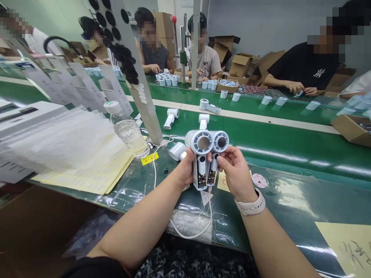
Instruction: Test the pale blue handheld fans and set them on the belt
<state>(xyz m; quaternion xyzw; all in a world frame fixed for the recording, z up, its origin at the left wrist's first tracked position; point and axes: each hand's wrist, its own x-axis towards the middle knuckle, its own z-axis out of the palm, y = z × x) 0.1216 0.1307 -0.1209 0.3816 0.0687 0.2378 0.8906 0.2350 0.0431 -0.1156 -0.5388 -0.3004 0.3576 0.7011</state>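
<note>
My left hand (185, 170) is wrapped round a pale blue handheld fan (202, 143) held upright, its handle uncovered and a circuit board showing. Close against it on the right stands a second handheld fan (221, 142), also with its board exposed. The fingertips of my right hand (235, 170) are closed at the upper handle of this second fan, by a small dark round part. A white cable (211, 212) runs up to the bottom of the second fan. Some left-hand fingers are hidden behind the fans.
Another fan (177, 151) lies left of my left hand. Farther off, more fans (171, 119) rest on the green belt (261, 139). A water bottle (130, 133) stands near a metal post (145, 104). Plastic bags (63, 143) lie left. Several co-workers sit opposite.
</note>
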